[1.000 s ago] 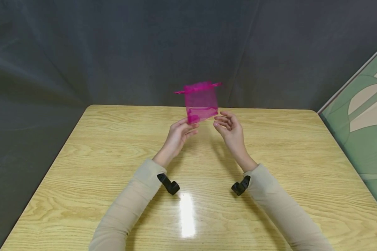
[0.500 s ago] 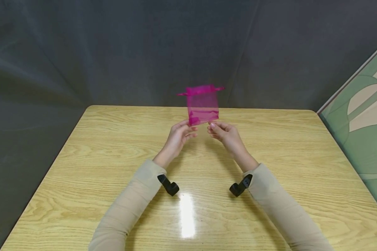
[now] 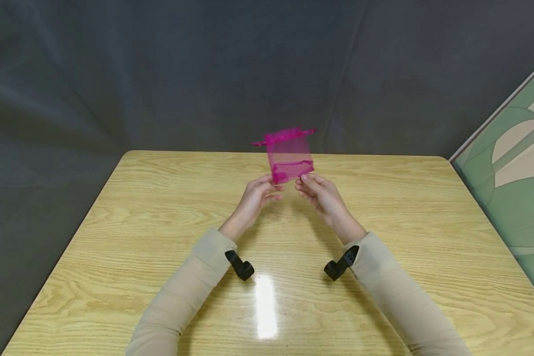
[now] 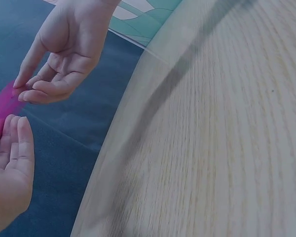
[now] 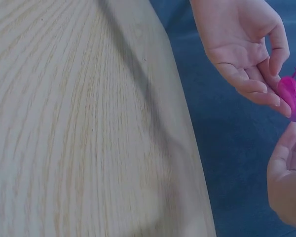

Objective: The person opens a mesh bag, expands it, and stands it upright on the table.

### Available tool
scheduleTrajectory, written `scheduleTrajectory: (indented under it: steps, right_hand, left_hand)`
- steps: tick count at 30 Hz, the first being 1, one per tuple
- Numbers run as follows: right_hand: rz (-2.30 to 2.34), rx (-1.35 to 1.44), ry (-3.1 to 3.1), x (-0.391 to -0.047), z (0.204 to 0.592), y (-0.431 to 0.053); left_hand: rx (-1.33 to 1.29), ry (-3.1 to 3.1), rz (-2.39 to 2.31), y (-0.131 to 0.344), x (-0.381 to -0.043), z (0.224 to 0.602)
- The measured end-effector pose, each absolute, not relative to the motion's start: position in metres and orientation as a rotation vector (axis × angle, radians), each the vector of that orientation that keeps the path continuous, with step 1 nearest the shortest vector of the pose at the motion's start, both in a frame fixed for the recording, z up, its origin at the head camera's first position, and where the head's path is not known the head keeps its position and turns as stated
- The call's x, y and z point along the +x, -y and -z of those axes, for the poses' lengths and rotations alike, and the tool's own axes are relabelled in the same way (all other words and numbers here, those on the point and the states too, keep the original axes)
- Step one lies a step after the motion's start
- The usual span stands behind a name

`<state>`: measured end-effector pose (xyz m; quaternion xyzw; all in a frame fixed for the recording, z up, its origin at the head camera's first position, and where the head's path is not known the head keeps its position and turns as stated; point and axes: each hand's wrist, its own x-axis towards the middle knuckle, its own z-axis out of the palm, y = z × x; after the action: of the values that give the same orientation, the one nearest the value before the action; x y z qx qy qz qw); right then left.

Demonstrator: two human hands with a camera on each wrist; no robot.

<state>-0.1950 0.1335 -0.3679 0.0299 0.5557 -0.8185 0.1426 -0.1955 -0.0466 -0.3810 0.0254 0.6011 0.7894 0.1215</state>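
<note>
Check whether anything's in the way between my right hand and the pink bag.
Nothing visible is. The right hand pinches the bag near its lower right corner in the head view. The left hand holds the other lower corner, so it isn't in between.

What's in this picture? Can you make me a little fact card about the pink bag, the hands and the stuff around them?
Bag: pink bag, see-through, held up off the table
Ties: pink ribbons sticking out both sides near its top
Inside: can't tell; the bottom looks darker
Left hand: pinches the bag's lower left corner
Right hand: pinches its lower right part
Sleeves: light sleeves on both arms
Behind: dark cloth
</note>
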Motion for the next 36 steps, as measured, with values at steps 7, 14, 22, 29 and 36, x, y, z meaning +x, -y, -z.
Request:
scheduleTrajectory:
  steps: [7,14,22,29,36]
  right_hand:
    - [2.377,0.034,-1.476,-0.1943,0.3686,-0.1350]
    - [2.344,0.041,-1.453,-0.1937,0.3678,-0.1366]
    - [2.369,0.064,-1.391,-0.1937,0.3691,-0.1357]
    - [2.424,0.036,-1.331,-0.1933,0.3722,-0.1350]
    - [2.445,0.012,-1.296,-0.1938,0.3742,-0.1330]
  left_hand:
    - [0.037,-1.655,-2.385,0.0468,-0.1953,0.3812]
    - [-0.035,-1.643,-2.463,0.0444,-0.1977,0.3820]
    - [-0.035,-1.679,-2.446,0.0438,-0.1992,0.3877]
    - [-0.030,-1.644,-2.450,0.0429,-0.1973,0.3868]
    - [-0.038,-1.604,-2.465,0.0403,-0.1960,0.3870]
